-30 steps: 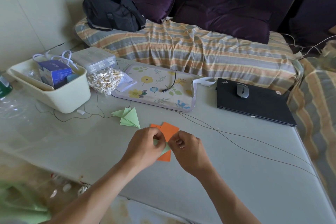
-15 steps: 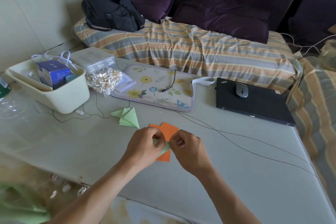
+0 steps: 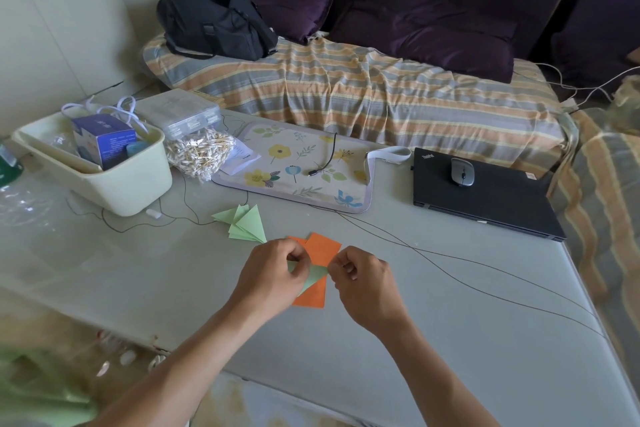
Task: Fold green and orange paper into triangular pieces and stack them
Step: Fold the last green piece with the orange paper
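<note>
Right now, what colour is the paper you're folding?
Light green paper, pinched by both hands, seen in the head view.

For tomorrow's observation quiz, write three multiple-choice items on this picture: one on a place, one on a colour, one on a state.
1. Where does the mouse lie?
A. on the laptop
B. in the tub
C. on the sofa

2. What colour is the paper pinched between both hands?
A. orange
B. green
C. white

3. How is the laptop?
A. open
B. shut
C. standing on edge

Answers:
1 A, the mouse sits on the black lid.
2 B, the left hand and right hand pinch a green piece above the orange sheets.
3 B, its lid lies flat.
</note>
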`<state>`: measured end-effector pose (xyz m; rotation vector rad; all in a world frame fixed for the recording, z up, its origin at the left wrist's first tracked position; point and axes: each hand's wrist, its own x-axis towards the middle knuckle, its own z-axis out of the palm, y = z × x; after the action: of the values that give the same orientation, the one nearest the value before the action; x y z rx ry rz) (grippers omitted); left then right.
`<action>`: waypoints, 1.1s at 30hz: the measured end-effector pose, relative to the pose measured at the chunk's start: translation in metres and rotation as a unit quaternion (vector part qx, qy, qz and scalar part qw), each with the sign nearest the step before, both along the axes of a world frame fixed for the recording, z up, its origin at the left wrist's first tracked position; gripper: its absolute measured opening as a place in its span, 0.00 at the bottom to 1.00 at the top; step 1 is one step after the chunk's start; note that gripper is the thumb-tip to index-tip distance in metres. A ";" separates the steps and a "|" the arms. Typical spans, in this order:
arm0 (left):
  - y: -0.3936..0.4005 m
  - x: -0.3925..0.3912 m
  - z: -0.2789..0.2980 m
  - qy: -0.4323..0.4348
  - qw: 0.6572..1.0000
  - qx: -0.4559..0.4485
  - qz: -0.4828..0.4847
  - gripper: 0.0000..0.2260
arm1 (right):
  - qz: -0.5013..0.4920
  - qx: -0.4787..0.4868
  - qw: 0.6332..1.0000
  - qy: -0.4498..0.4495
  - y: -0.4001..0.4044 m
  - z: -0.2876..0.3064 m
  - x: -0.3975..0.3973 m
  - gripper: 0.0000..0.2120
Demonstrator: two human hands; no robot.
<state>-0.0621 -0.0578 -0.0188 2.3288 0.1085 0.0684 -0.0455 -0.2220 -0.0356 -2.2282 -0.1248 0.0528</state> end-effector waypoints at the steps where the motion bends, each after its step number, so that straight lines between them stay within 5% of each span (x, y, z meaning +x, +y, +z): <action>1: 0.000 0.000 0.000 0.004 1.000 0.001 0.000 0.06 | 0.002 -0.005 1.000 -0.004 0.000 0.000 0.000 0.08; 33: 0.000 0.001 -0.003 -0.005 0.999 0.034 -0.032 0.06 | 0.023 -0.012 1.000 -0.004 0.002 -0.004 -0.002 0.05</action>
<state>-0.0614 -0.0575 -0.0215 2.3969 0.0280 0.0529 -0.0472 -0.2202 -0.0396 -2.2496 -0.1808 0.0716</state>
